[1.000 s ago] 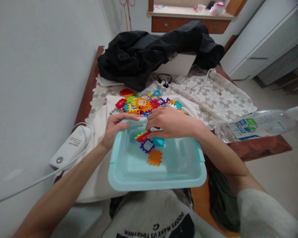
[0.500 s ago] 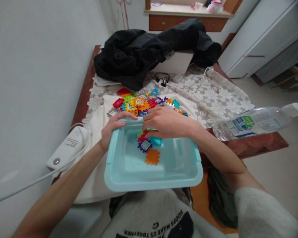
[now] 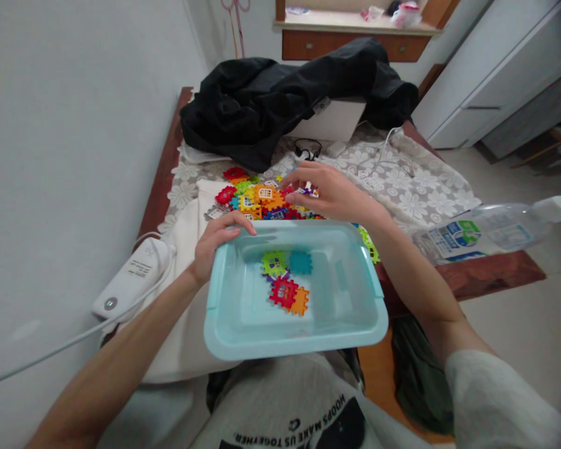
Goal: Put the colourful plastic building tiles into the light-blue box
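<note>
My left hand [image 3: 217, 240] grips the far left corner of a light blue plastic basin [image 3: 299, 347], its fingers over the rim. Inside the basin lie several notched plastic building tiles: a lime green tile [image 3: 273, 262], a blue tile [image 3: 301, 262], a red tile [image 3: 283, 291] overlapping an orange tile [image 3: 302, 302], and a purple one mostly covered. Beyond the far rim, my right hand [image 3: 333, 190] hovers over the right side of a heap of multicoloured tiles [image 3: 264, 194]. Its thumb and fingers are apart, and I see nothing held between them.
A large clear bottle [image 3: 477, 232] lies at the right table edge. On the left rests a white power strip [image 3: 133, 274] with a cable. Behind the heap are a black jacket [image 3: 262, 100], a white panel [image 3: 334, 121] and black headphones [image 3: 307, 149].
My right hand has left the basin and moved up over the heap. The red and lime green tiles now lie loose in the basin. My left hand keeps its hold on the rim.
</note>
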### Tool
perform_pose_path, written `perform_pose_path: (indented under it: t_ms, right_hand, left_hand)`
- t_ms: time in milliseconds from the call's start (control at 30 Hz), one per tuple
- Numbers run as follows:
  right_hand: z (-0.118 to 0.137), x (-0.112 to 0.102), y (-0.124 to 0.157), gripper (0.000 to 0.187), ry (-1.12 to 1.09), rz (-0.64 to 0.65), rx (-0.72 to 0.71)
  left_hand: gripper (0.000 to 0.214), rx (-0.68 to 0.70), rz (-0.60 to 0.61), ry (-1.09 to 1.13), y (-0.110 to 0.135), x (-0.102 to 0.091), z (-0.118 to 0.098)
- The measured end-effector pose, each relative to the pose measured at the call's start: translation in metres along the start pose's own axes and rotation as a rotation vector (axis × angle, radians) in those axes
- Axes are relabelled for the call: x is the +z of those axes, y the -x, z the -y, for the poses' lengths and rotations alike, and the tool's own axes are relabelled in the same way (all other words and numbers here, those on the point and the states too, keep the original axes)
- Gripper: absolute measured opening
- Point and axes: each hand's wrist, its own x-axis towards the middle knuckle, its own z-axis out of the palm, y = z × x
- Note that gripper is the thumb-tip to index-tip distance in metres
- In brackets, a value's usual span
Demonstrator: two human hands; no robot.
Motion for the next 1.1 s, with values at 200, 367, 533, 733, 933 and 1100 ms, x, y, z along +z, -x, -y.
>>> perform_pose_path:
  t_ms: [200,367,533,733,933,1100]
  right_hand:
    - [-0.053,0.009,0.011,0.069,0.258,0.319,0.261]
    - [-0.058,0.013,0.004,0.034,0.371,0.333,0.239]
    - [-0.054,0.010,0.000,0.025,0.397,0.261,0.159]
    - [-0.043,0.009,-0.003,0.015,0.366,0.191,0.131]
    - [-0.034,-0.002,-0.003,0.017,0.177,0.083,0.093]
    - [-0.014,-0.017,0.002,0.031,-0.287,-0.059,0.016]
  left_hand:
    - [0.019,-0.029,-0.005,0.023,0.000,0.001,0.001]
    - [0.019,-0.021,0.006,0.019,0.000,-0.001,0.002]
    - [0.019,-0.019,-0.007,0.012,0.000,0.000,0.002]
    - [0.019,-0.005,0.007,0.002,-0.001,-0.001,0.002]
    - [0.021,0.018,-0.001,-0.041,0.000,-0.003,0.005]
    - [0.021,0.017,0.002,-0.021,0.000,-0.004,0.006]
